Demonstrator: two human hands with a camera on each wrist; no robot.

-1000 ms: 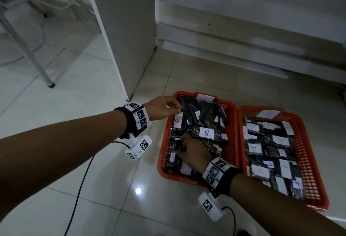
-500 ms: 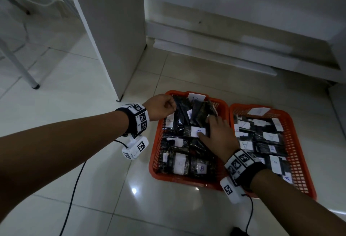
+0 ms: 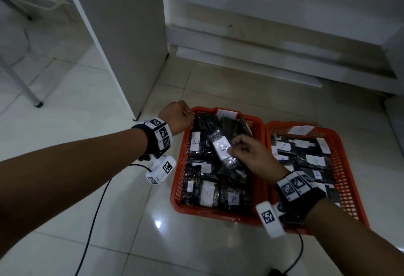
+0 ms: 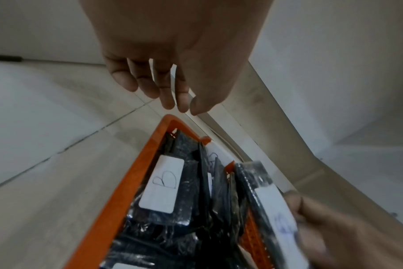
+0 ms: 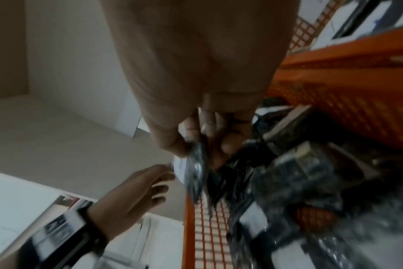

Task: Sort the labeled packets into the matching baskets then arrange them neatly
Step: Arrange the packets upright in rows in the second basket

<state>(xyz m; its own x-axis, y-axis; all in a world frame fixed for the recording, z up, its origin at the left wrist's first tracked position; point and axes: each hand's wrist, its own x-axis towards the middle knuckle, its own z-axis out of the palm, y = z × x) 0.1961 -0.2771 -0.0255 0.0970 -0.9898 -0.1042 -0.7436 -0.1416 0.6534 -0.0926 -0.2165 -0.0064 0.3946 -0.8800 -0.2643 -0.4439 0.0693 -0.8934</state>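
Note:
Two orange baskets stand side by side on the tiled floor. The left basket [image 3: 218, 212] has a white "B" card [image 3: 226, 114] on its far rim and holds dark packets with B labels [image 3: 195, 142] [image 4: 163, 185]. The right basket [image 3: 347, 179] holds packets labelled A [image 3: 314, 160]. My right hand [image 3: 235, 147] [image 5: 196, 143] pinches one labelled packet [image 3: 222, 148] [image 4: 271, 209] [image 5: 197, 169], raised and tilted above the left basket's middle. My left hand [image 3: 189, 115] [image 4: 184, 107] hangs over that basket's far left corner, fingers loosely curled and holding nothing.
A white cabinet panel [image 3: 122, 35] rises just left of the baskets, and a low white ledge [image 3: 251, 61] runs behind them. A metal table leg [image 3: 26, 85] stands far left. A black cable [image 3: 94, 221] trails across the floor tiles under my left arm.
My right hand moved from the basket's near left part to its middle, took hold of a packet and lifted it. My left hand stayed at the far left corner.

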